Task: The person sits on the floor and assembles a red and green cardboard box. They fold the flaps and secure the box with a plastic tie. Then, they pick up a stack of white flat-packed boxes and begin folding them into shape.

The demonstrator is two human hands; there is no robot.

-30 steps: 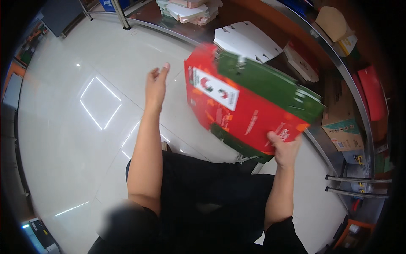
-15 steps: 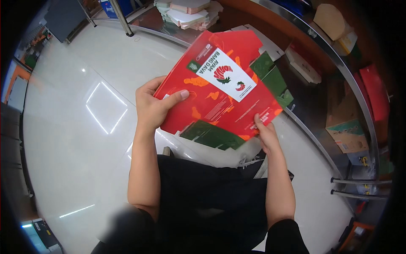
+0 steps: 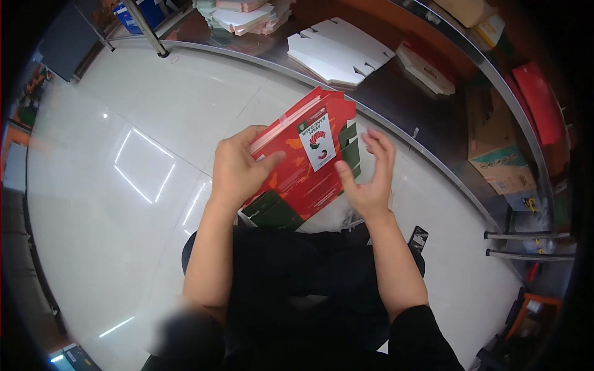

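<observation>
The red-and-green carton stack (image 3: 303, 167) is held tilted on the near side of the shelf (image 3: 396, 102). Its edge farther from the shelf is clasped in the grip of the left hand (image 3: 238, 164); the right hand (image 3: 372, 185), nearer the shelf, is spread, contact unclear. White sheets (image 3: 340, 52) are laid on the shelf.

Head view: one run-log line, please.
left hand: gripping red-green carton stack | right hand: open at its right side, contact unclear | metal shelf: white cardboard stack
</observation>
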